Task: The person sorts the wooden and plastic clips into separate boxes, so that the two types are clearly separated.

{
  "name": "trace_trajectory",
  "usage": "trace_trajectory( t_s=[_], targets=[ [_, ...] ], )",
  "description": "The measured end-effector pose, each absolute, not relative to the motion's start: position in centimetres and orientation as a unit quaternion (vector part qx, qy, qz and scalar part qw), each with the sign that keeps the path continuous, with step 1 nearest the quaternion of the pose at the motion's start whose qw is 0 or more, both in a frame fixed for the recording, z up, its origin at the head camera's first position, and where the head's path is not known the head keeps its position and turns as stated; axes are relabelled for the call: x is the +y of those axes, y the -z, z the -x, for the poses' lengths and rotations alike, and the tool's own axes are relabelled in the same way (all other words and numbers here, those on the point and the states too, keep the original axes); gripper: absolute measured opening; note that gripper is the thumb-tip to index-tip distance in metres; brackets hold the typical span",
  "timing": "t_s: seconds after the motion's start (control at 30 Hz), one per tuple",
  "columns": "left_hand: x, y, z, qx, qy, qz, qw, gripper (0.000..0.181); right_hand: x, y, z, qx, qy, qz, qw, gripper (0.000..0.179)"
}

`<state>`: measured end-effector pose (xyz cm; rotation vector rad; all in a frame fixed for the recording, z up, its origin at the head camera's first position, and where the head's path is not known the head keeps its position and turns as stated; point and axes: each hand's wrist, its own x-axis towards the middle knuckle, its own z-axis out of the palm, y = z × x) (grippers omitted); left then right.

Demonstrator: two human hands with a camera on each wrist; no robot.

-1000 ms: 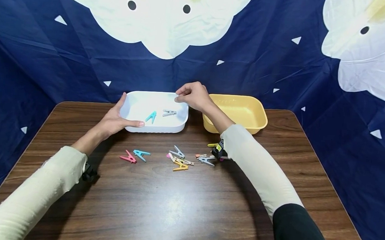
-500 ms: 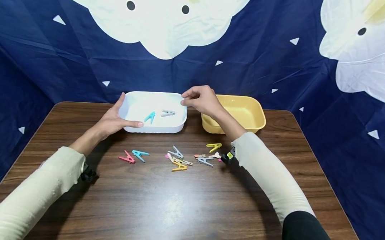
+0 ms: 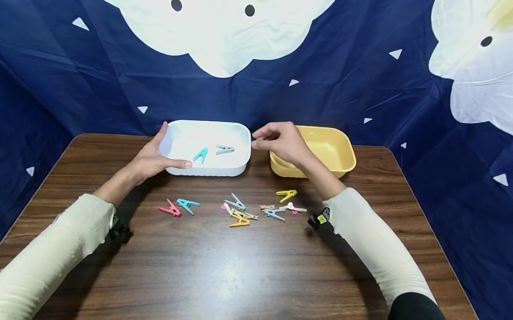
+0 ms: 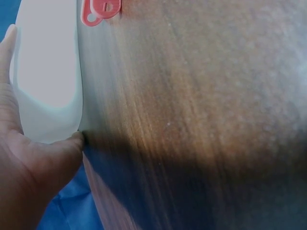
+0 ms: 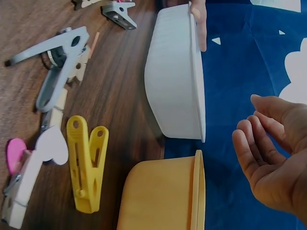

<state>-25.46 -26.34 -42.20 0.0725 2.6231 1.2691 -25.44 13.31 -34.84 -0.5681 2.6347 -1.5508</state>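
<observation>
With its thumb on the front wall and its fingers at the left end, my left hand (image 3: 146, 162) holds the white plastic basin (image 3: 182, 133). Inside that basin lie a turquoise clothespin (image 3: 201, 155) and a grey clothespin (image 3: 225, 149). My right hand (image 3: 284, 141) hovers between the white basin and the yellow basin (image 3: 331, 153), overlapping the yellow one's left end in the head view. In the right wrist view its fingers are loosely bent, with nothing between them. A yellow clothespin (image 5: 87, 165) rests on the table in front of the yellow basin.
Several more clothespins lie across the wooden table (image 3: 183, 262): a red one (image 3: 170, 208), a turquoise one (image 3: 187, 205), an orange one (image 3: 240, 222), a grey-blue one (image 3: 274, 214) and wooden ones with hearts. A blue curtain (image 3: 199, 95) hangs behind the table.
My right hand has moved right and slightly nearer, from over the white basin's right end toward the yellow basin. My left hand stays at the white basin, and the clothespins lie unmoved.
</observation>
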Motion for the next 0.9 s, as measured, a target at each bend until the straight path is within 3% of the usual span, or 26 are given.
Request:
trace_trajectory(
  t_s=[0.9],
  targets=[
    [-26.5, 42.0, 25.2, 0.893, -0.433, -0.033, 0.117, 0.152, 18.0, 36.4, 22.1, 0.846, 0.504, 0.171, 0.025, 0.021]
  ],
)
